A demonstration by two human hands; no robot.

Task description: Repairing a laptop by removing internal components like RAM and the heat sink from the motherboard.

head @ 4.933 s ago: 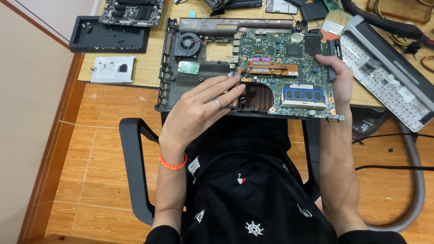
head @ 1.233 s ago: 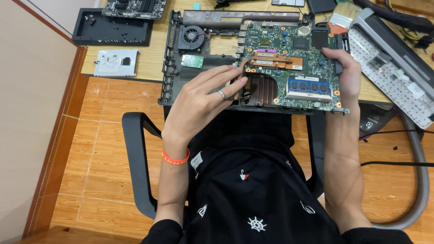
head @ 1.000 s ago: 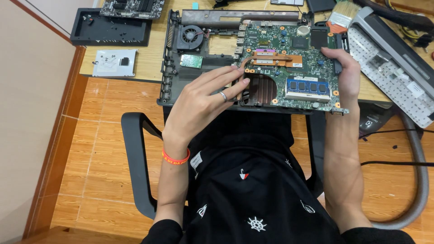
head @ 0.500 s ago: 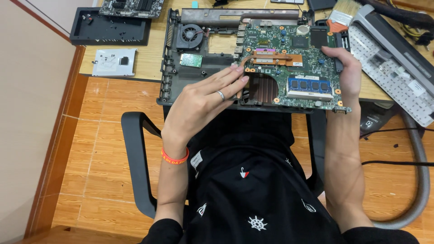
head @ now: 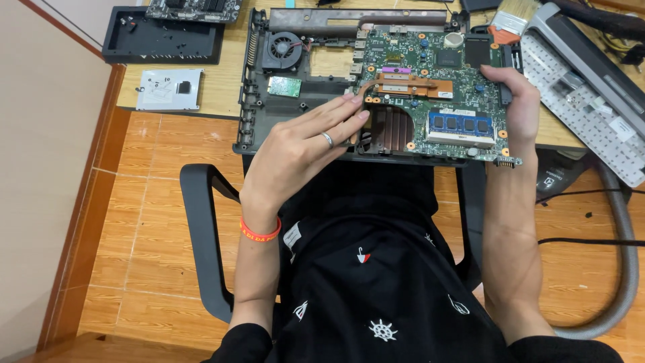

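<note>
The person sat in a black chair [head: 201, 235] at the edge of a wooden tabletop [head: 228, 87], both hands on a green laptop motherboard [head: 430, 87]. The board lay over the right half of an opened dark laptop base [head: 269, 128], which rested at the near edge of the tabletop.

The left hand [head: 295, 144], with a ring on one finger and an orange wristband [head: 261, 232] at the wrist, reached in from the left. Its fingers [head: 339, 117] were stretched out fairly straight and close together, the tips touching the board's left edge by the copper heat pipe [head: 410, 84] and the ribbed heatsink [head: 393, 128]. I could not tell whether the thumb gripped underneath.

The right hand [head: 521, 111] held the board's right edge, fingers curled over the top near the upper corner, thumb side hidden from me.

A blue-chipped memory module [head: 460, 126] sat on the board near the right hand. In the bare left half of the base sat a round black fan [head: 282, 50] and a small green card [head: 285, 86].

To the left on the tabletop lay a white metal bracket [head: 169, 89] and a black plastic cover [head: 161, 44]. To the right lay a detached pale keyboard [head: 591, 107], with a paintbrush [head: 514, 17] just behind the board. A grey hose [head: 621, 262] curled over the floor at the right.
</note>
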